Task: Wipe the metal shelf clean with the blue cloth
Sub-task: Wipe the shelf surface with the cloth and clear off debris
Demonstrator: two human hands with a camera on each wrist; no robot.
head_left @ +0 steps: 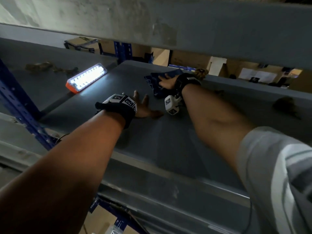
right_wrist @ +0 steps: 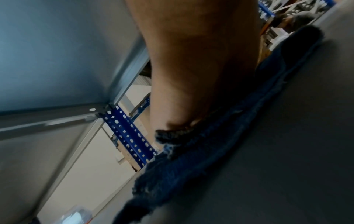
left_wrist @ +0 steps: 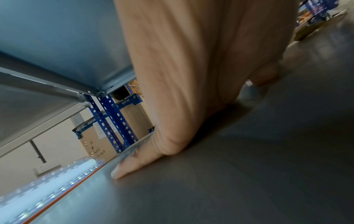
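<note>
Two hands press the grey shelf (head_left: 168, 141): left hand (head_left: 143, 107) spread flat; right hand (head_left: 166, 81) flat on the cloth (head_left: 155, 81) near the far edge.

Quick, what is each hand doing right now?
Left hand: open, fingers spread flat on the metal shelf, holding nothing.
Right hand: open, pressing flat on the blue cloth.
</note>
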